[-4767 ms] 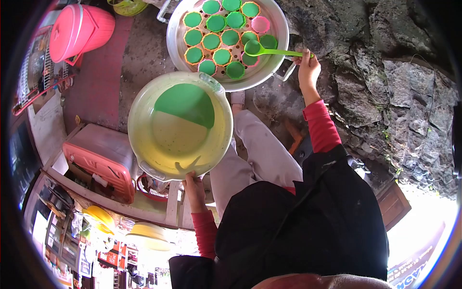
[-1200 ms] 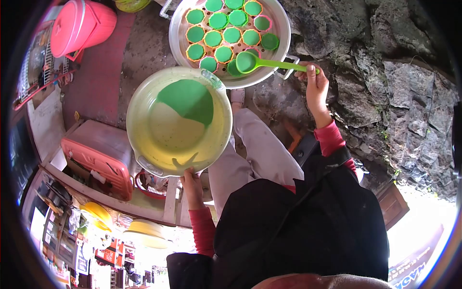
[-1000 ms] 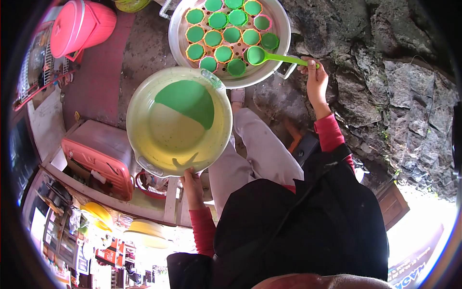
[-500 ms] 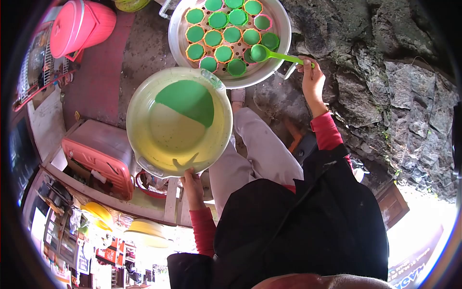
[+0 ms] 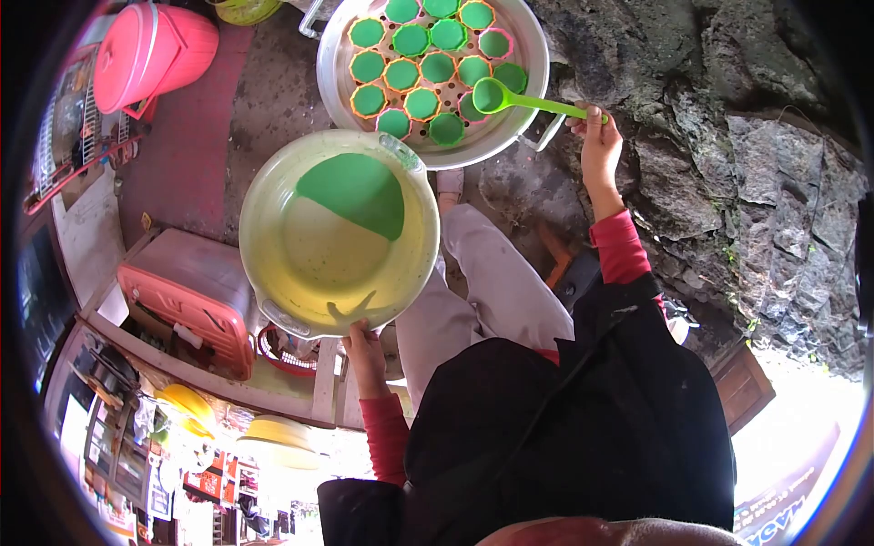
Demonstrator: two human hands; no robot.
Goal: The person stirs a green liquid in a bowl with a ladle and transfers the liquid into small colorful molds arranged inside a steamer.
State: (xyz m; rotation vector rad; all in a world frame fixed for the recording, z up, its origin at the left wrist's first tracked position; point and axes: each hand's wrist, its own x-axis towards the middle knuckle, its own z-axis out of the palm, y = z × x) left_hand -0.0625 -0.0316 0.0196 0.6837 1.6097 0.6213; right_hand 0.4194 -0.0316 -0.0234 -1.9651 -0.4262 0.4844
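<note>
My right hand is closed around the handle end of a green ladle. The ladle's bowl hangs over the right part of a round metal steamer tray, above one of the small molds. Several flower-edged molds stand on the perforated tray, filled with green batter. My left hand grips the near rim of a yellowish basin, thumb at the edge and fingers hidden beneath. The basin is tilted, and green batter pools at its far side, close to the tray's rim.
A rough stone wall runs along the right. On the left are a pink lidded bucket and a reddish plastic box. Yellow basins lie at the lower left. My legs are below the tray.
My right hand has shifted slightly right and down, and the ladle's bowl now tips differently, lower over the mold. The basin and my left hand stay almost still.
</note>
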